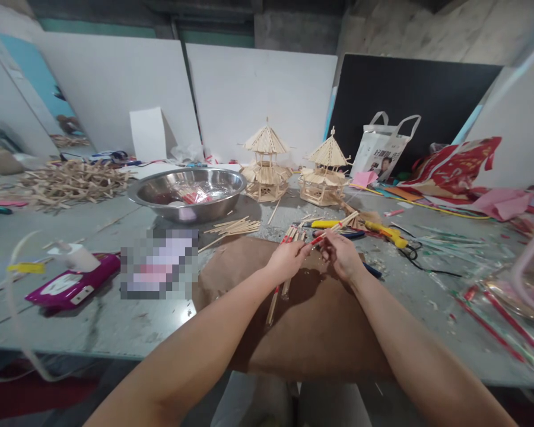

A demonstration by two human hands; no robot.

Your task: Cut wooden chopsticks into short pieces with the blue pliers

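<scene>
Above a brown board (333,332), my left hand (287,261) is closed, thumb and fingers pinching the lower end of a thin pair of wooden chopsticks (347,220) with a red-printed wrapper. My right hand (343,256) curls its fingers round the same chopsticks near the red part; their bare ends point up and to the right. More wrapped chopsticks (272,308) lie on the board beneath my left hand, which covers their middle. Just beyond the hands are a yellow-handled tool (324,224) and a yellow glue gun (387,233).
Two stick-built pagoda models (267,172) stand at the back. A steel basin (187,207) holds wrapped packets. Loose sticks (235,226) lie before it. To the left are a purple device (73,287) and a pile of wood strips (71,184); plastic wrappers (454,246) litter the right.
</scene>
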